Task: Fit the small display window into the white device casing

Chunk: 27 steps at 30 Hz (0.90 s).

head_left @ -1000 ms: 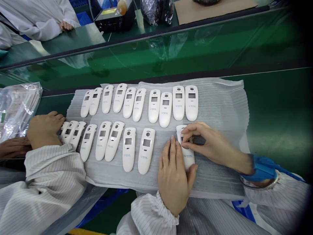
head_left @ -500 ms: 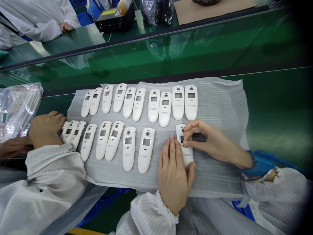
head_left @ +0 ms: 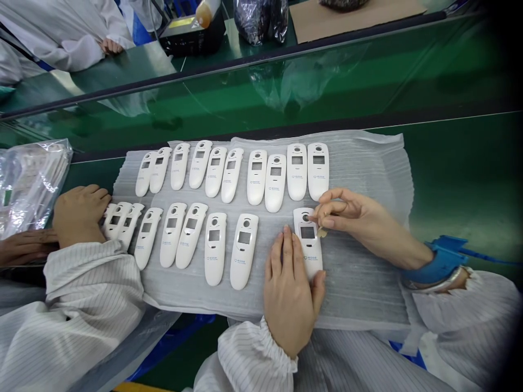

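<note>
A white plastic thermometer casing (head_left: 309, 251) with a rectangular window and blue print lies on the foam sheet. My left hand (head_left: 291, 288) steadies it, fingers stretched along its left edge and thumb against its lower right. Just right of the casing's upper end, my right hand (head_left: 347, 218) has thumb and fingertips pinched together. A small yellowish piece (head_left: 322, 232) pokes out below those fingertips; its kind is too small to tell. To the left lie more white casings (head_left: 244, 253), and a back row of casings (head_left: 297, 171) runs above.
The white foam sheet (head_left: 368, 169) covers this part of the green bench. A co-worker's hand (head_left: 79, 212) touches casings at the left, near clear plastic bags (head_left: 32, 179). A raised ledge (head_left: 245, 92) runs behind; beyond it are a black device (head_left: 192, 35) and another person's hand (head_left: 111, 47).
My right hand has shifted up and right, off the casing's window, which now shows with the yellowish piece beside it. My left hand stays on the casing.
</note>
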{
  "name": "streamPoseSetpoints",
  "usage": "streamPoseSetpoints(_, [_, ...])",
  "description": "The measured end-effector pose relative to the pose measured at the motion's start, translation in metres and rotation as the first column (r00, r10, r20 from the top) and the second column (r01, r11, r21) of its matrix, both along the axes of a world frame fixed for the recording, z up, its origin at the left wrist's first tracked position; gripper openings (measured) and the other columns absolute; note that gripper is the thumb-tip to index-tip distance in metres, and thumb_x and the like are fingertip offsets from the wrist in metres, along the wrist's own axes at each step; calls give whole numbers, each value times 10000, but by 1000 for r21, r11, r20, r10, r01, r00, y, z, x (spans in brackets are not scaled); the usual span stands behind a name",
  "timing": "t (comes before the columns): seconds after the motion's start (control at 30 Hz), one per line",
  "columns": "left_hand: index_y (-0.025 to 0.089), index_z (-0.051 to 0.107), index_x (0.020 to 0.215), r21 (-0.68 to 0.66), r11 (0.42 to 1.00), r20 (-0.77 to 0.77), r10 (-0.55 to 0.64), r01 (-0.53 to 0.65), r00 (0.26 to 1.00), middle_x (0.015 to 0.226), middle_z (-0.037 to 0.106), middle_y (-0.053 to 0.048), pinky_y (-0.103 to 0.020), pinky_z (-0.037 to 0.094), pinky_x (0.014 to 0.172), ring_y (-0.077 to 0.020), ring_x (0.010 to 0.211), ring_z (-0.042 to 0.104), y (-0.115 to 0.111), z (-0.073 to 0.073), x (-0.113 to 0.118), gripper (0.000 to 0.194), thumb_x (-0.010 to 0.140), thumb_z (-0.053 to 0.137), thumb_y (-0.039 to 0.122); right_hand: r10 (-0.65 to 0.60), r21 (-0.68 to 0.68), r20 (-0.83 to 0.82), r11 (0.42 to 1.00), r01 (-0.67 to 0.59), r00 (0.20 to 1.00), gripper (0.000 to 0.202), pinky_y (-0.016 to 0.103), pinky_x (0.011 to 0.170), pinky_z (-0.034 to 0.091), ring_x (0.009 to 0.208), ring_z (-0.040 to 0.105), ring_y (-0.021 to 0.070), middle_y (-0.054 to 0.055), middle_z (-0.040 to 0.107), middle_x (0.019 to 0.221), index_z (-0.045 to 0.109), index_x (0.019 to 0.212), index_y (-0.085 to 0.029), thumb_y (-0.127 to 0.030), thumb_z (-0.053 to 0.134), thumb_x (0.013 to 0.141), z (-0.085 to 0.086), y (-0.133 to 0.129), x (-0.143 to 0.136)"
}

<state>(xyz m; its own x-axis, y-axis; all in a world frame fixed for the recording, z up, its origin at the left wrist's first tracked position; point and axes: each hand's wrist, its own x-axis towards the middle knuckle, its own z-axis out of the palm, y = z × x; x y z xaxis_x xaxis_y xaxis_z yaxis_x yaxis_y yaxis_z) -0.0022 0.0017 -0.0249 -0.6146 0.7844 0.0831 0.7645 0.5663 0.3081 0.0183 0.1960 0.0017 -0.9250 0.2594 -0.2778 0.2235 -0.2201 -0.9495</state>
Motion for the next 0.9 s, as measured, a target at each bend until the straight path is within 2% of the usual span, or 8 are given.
streamPoseSetpoints(0.13, [122,218,1457,77,997,157,13,-25,987,1528,246,-87,-451,349,1090,-258,1406,179,-4,7,-3,613,936,446,352,64,71,64,995,-68,996,317,382,822,540,842,665,203,28,693,829,519,1069,-200,-332,667,822,12,-2,5])
streamPoseSetpoints(0.23, [189,388,1365,248,961,319,37,-121,947,1470,331,-69,-438,320,1100,-242,1373,221,-3,21,-9,494,919,488,377,150,192,104,967,-167,983,357,372,788,546,882,656,217,43,691,888,502,1167,-231,-403,596,869,24,-7,14])
streamPoseSetpoints(0.4, [204,600,824,450,853,585,-57,-265,809,946,596,-12,-313,424,893,-156,1013,495,6,38,-18,146,923,495,225,191,416,132,880,-230,973,372,293,693,551,945,643,206,23,678,1010,459,1264,-313,-465,480,925,39,-20,23])
streamPoseSetpoints(0.47, [192,584,749,457,836,656,-88,-302,750,842,593,4,-285,427,832,-135,919,510,8,40,-20,197,923,492,189,164,561,108,804,-196,981,380,295,715,550,983,634,197,3,675,1052,428,1304,-334,-450,448,943,41,-26,24])
streamPoseSetpoints(0.63, [195,631,786,470,801,701,-84,-371,708,826,618,9,-263,433,803,-128,889,531,7,41,-19,173,917,520,216,-21,876,13,483,-1,1000,454,441,897,473,1141,551,271,27,624,1211,376,1378,-281,-427,422,951,41,-31,26])
streamPoseSetpoints(0.73, [207,672,875,471,754,736,-51,-457,675,886,641,-4,-273,447,846,-136,926,556,6,40,-19,195,935,492,252,-133,772,76,635,26,988,364,339,696,513,948,634,233,16,682,1052,523,1217,-280,-485,467,921,40,-31,32])
streamPoseSetpoints(0.8, [214,682,934,476,733,750,-51,-485,660,938,646,-15,-286,456,873,-143,953,563,7,39,-19,208,941,481,267,-99,630,138,777,-10,985,283,276,596,490,805,639,184,-3,690,894,614,1027,-273,-502,544,876,37,-34,35])
streamPoseSetpoints(0.9, [224,678,987,484,738,747,-68,-471,662,978,648,-18,-298,467,890,-147,975,565,9,37,-19,187,930,502,256,-44,472,153,881,-34,987,247,251,558,446,665,571,137,-14,641,737,645,837,-248,-490,598,840,31,-39,36])
